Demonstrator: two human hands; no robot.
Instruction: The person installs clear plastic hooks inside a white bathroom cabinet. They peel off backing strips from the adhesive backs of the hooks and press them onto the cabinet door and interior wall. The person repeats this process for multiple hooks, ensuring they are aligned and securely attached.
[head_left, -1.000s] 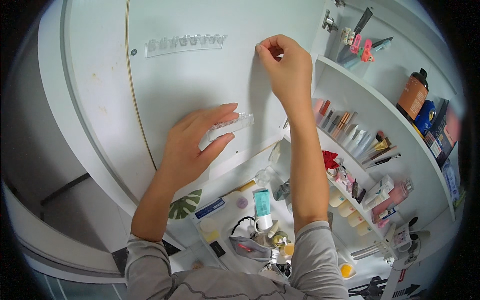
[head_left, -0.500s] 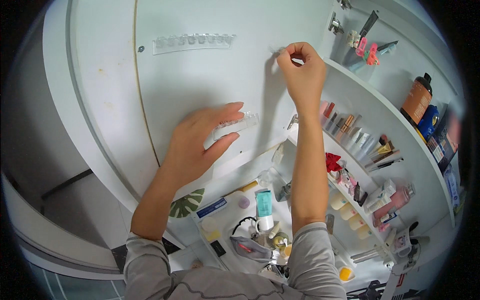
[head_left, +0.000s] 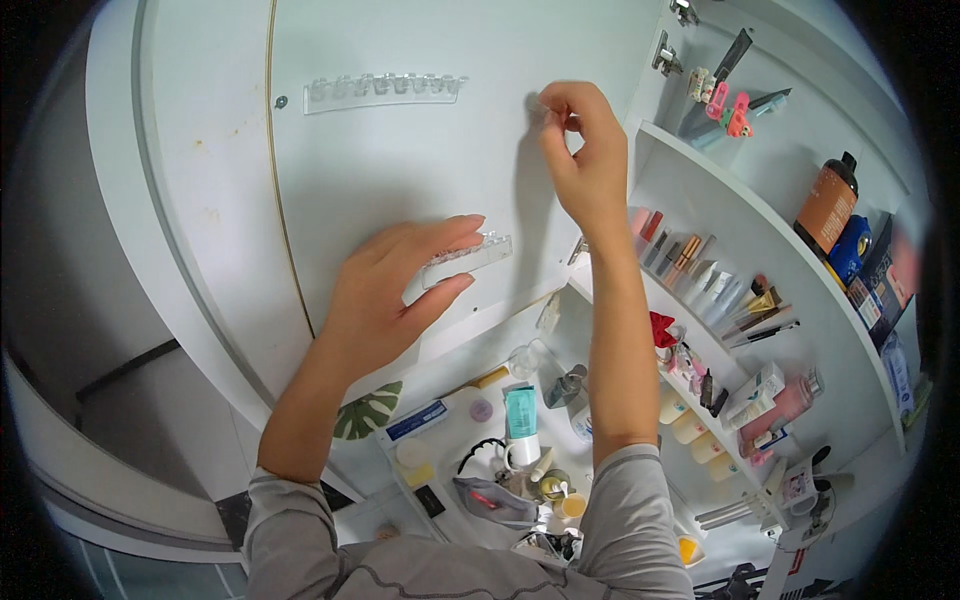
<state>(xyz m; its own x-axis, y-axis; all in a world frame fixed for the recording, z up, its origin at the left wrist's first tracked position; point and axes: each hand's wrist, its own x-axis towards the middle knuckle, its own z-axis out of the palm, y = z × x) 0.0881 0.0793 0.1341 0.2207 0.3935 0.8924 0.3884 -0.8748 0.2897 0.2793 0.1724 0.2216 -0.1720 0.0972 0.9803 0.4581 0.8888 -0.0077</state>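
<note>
My left hand [head_left: 375, 290] curls its thumb and fingers round a clear plastic rack [head_left: 482, 258] with a notched upper edge, close to the white cabinet door [head_left: 480, 160]. Part of this rack lies hidden behind the fingers. My right hand [head_left: 592, 175], raised beside the door, pinches a small thin transparent piece [head_left: 544, 113] whose kind I cannot make out. Higher on the door, to the left, a similar clear rack [head_left: 382, 98] with a row of rounded holders sits flat against the surface.
Open shelves [head_left: 740, 180] on the right hold bottles, cosmetic tubes and brushes. Below lies a crowded white counter [head_left: 455, 405] with a teal tube [head_left: 520, 412], a white mug [head_left: 521, 452] and a grey pouch [head_left: 495, 500]. Metal hinges [head_left: 667, 55] join door and cabinet.
My right hand has shifted a little to the left along the door, still pinching the transparent piece. My left hand keeps its hold on the clear rack, which has hardly moved.
</note>
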